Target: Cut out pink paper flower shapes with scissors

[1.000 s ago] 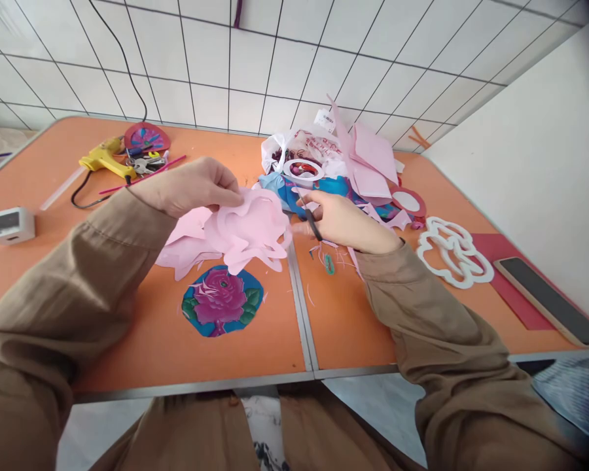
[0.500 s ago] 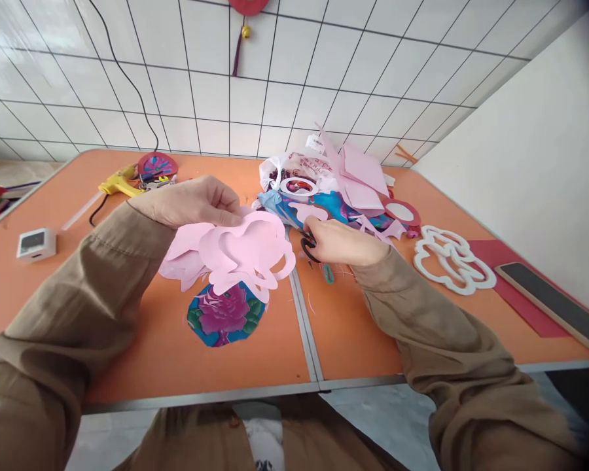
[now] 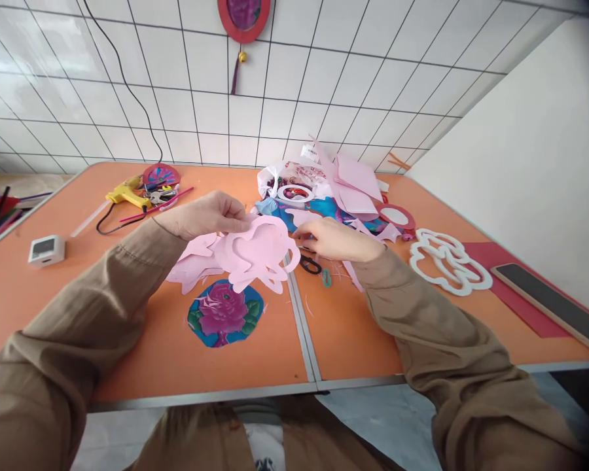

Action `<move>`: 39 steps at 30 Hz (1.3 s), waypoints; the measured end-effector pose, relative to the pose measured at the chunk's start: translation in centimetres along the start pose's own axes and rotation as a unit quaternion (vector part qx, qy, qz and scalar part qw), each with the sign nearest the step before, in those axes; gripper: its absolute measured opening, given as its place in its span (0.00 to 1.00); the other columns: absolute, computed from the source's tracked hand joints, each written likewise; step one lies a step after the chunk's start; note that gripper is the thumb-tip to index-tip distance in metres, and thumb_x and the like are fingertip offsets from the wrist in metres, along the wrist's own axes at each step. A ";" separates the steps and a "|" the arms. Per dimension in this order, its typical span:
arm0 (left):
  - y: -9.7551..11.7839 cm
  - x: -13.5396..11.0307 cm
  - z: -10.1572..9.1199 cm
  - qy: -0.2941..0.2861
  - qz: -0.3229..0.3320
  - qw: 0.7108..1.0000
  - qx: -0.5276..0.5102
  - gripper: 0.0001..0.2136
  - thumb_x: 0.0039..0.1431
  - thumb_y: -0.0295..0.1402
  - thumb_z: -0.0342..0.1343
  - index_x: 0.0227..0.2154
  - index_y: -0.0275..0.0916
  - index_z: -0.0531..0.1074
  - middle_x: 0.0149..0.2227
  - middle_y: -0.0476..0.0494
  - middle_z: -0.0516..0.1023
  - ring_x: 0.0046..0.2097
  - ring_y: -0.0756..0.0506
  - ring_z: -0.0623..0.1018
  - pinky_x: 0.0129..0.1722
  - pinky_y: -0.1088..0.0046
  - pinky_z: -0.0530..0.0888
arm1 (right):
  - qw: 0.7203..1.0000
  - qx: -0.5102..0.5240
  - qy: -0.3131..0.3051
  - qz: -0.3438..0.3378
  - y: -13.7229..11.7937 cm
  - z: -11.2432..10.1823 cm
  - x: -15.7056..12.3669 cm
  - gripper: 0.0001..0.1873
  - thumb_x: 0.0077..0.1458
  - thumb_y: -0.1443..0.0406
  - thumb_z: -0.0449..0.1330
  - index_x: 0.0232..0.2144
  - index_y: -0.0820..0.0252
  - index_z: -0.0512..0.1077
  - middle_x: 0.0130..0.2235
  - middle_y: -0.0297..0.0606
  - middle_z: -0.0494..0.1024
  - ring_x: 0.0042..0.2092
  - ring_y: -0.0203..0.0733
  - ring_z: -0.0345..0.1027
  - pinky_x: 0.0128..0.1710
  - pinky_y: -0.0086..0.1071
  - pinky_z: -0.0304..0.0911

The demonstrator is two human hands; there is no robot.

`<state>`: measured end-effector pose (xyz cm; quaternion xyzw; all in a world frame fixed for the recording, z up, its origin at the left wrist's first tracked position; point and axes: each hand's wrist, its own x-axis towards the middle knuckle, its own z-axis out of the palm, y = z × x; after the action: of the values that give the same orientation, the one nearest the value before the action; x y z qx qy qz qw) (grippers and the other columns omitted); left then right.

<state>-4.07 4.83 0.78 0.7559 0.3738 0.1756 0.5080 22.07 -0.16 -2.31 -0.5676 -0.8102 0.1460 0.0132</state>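
The left hand (image 3: 207,214) pinched a pink cut-out (image 3: 255,252) above the middle of the surface (image 3: 353,340). The right hand (image 3: 342,239) was at the black-handled scissors (image 3: 312,271); its grip could not be determined. A flowered piece (image 3: 224,314) lay toward the near edge, a glue gun (image 3: 127,192) near the far left corner.

From afar I see a brown jacket (image 3: 203,435) with long, creased sleeves (image 3: 78,347) and stitched cuffs (image 3: 144,252), open in front over a white top (image 3: 267,439) with a dark print (image 3: 264,465); left hand (image 3: 206,214) and right hand (image 3: 339,239) are bare.
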 end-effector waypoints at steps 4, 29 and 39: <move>-0.5 0.4 -0.1 0.056 -0.005 0.998 -0.010 0.07 0.45 0.30 0.64 0.18 0.35 0.73 0.19 0.51 0.68 0.24 0.54 0.67 0.25 0.78 0.64 | 0.982 0.174 -0.050 -0.057 -0.4 -0.7 -0.4 0.18 0.53 0.71 0.53 0.43 0.58 0.76 0.37 0.36 0.83 0.35 0.37 0.77 0.31 0.28 0.70; -1.0 0.8 2.1 0.128 0.039 0.990 -0.048 0.10 0.40 0.29 0.67 0.19 0.35 0.69 0.20 0.52 0.69 0.23 0.54 0.67 0.21 0.77 0.63 | 0.910 0.413 0.033 0.030 -2.2 -0.1 -1.1 0.11 0.51 0.61 0.64 0.22 0.61 0.71 0.23 0.34 0.76 0.18 0.30 0.64 0.15 0.24 0.55; -1.8 1.0 2.4 0.106 0.087 0.990 0.017 0.07 0.42 0.27 0.64 0.22 0.35 0.69 0.21 0.52 0.69 0.23 0.55 0.67 0.20 0.78 0.63 | 0.934 0.315 0.168 0.024 -2.0 0.3 -0.8 0.12 0.52 0.59 0.64 0.36 0.58 0.71 0.30 0.35 0.75 0.26 0.35 0.67 0.23 0.29 0.61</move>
<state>-2.51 4.42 -1.96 0.7710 0.3614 0.2922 0.4354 20.52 -1.58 -1.97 -0.5701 -0.6947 0.2959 0.3238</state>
